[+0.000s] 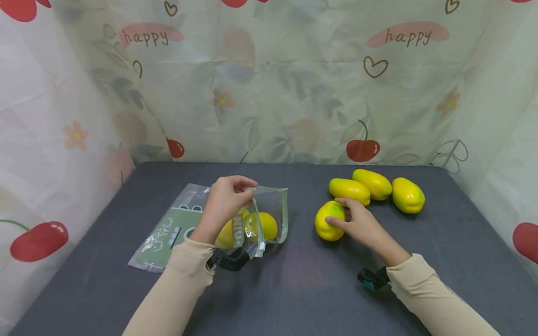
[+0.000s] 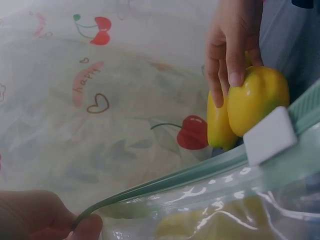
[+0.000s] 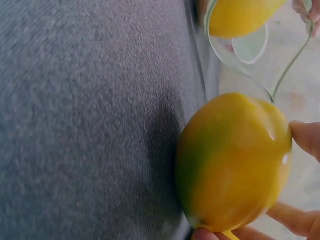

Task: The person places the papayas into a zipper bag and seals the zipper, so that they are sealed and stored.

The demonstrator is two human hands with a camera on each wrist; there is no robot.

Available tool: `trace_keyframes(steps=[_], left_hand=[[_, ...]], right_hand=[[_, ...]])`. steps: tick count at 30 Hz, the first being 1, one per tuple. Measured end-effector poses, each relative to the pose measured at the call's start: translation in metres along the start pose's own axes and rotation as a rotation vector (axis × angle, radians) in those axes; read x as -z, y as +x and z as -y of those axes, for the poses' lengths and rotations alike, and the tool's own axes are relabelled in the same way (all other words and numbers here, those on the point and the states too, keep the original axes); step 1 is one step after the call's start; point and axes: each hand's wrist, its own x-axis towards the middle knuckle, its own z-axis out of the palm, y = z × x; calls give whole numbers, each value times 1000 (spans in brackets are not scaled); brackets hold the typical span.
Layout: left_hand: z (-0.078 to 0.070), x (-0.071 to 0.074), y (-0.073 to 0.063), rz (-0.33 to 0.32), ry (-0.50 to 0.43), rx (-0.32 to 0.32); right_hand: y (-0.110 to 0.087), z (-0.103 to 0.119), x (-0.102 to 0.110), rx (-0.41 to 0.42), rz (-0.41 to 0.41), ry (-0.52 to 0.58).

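Observation:
My left hand (image 1: 229, 199) pinches the rim of a clear slider zip bag (image 1: 278, 201) between thumb and fingers. The mouth of the bag gapes toward the right, with its white slider (image 2: 271, 136) on the green zip strip. Yellow fruits (image 1: 267, 225) lie inside the bag, partly behind its printed film. On the right, my right hand (image 1: 359, 224) grips a smooth, lobed yellow-green fruit (image 1: 326, 221), thumb on one side and fingers on the other. In the right wrist view this fruit (image 3: 232, 162) is close over the dark cloth, fingertips at its sides.
Behind my right hand, more yellow-green fruits sit close together: one long fruit (image 1: 349, 189), another (image 1: 372, 183), and one (image 1: 408, 195) further right. The bag's green-printed end (image 1: 175, 237) lies flat on the dark table (image 1: 302, 306). A patterned curtain (image 1: 282, 94) encloses the table's back and sides.

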Motion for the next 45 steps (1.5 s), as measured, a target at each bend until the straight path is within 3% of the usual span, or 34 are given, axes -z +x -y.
trace_keyframes(steps=[8, 26, 45], left_hand=[[1, 1, 2, -4, -4, 1], [3, 0, 2, -8, -1, 13], [3, 2, 0, -6, -18, 12]], right_hand=[[6, 1, -9, 37, -12, -72], [5, 7, -23, 46, 46, -76], [2, 14, -25, 89, -5, -61]])
